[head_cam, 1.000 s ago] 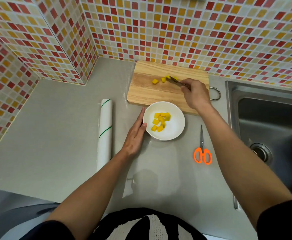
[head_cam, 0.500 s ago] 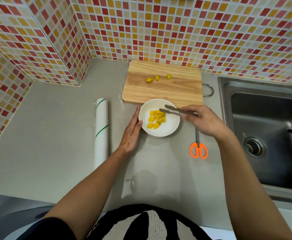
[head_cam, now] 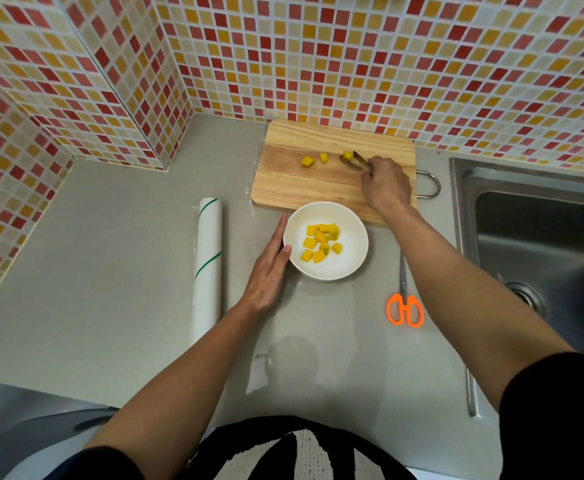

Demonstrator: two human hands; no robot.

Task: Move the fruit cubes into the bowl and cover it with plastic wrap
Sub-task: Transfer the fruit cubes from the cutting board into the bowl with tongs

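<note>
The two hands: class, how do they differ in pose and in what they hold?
The right hand reaches over the cutting board and grips tongs; the left hand lies flat on the counter against the bowl, holding nothing. Both are bare.

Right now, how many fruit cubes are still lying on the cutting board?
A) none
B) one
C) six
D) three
D: three yellow fruit cubes lie on the cutting board, and the tongs in the right hand are at the rightmost one; the rest are already in the bowl.
</note>
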